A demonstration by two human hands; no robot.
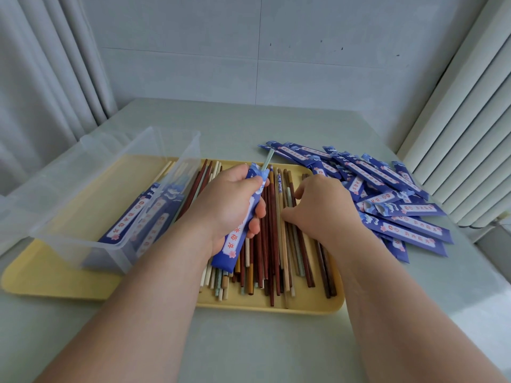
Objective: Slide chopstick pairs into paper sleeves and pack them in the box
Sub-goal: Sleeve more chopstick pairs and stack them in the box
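So the left hand [225,205] has its fingers wrapped round a blue sleeve [235,239], held tilted over the middle of the tray [55,283]. A pale green chopstick [268,158] pokes out of the sleeve's top end; can't see if there's a second one in there with it.

The right hand [323,208] is just beside it, down on the loose chopsticks [276,258], fingers curled into the pile. Honestly can't tell whether it's actually got one pinched or is only touching them.

Those loose ones, brown, red, cream and green, lie across the middle and right part of the yellow tray, mostly running front to back. The clear box [69,239] sits on the tray's left end, with a few filled sleeves [143,217] lying inside it.

The spare sleeves [401,189] are in a messy heap on the worktop [221,125], right off the tray's right edge.
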